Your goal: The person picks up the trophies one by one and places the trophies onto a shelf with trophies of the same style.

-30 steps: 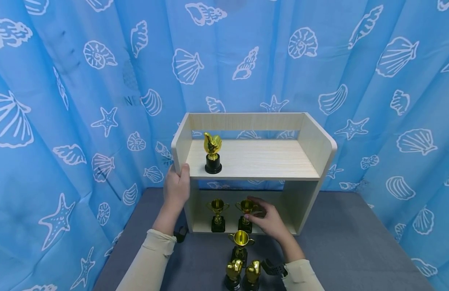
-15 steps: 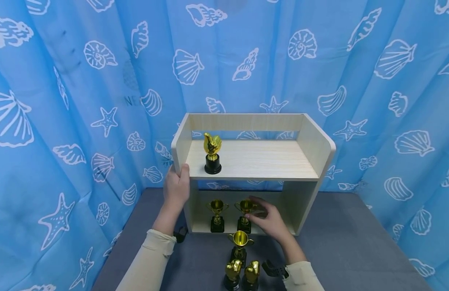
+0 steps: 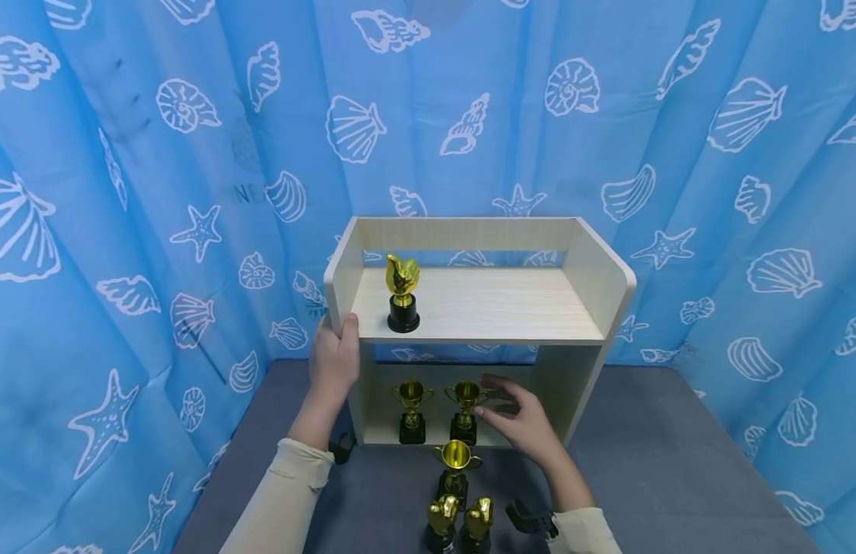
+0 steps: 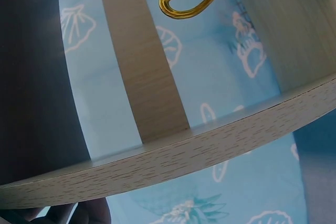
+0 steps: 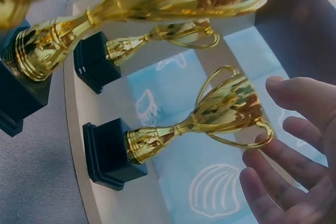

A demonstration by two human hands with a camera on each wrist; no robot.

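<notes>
My left hand (image 3: 336, 358) grips the left side panel of a pale wooden two-tier shelf (image 3: 497, 308), thumb on its front edge; in the left wrist view its fingers (image 4: 92, 213) show beyond the panel. On the lower tier two gold trophy cups stand upright on black bases, one on the left (image 3: 412, 400) and one on the right (image 3: 465, 400). My right hand (image 3: 528, 423) is beside the right cup. In the right wrist view its fingers are spread and loosely bent around the cup's handle side, with a gap at the thumb.
A gold hand-shaped trophy (image 3: 402, 292) stands at the upper tier's left. On the grey table (image 3: 636, 462) before the shelf are another trophy cup (image 3: 456, 458) and two gold fist-shaped trophies (image 3: 442, 519). A blue shell-patterned curtain (image 3: 428, 100) hangs behind.
My right hand has loosened from the right cup and drawn slightly to the right, while the cup stays standing. My left hand keeps its grip on the shelf panel.
</notes>
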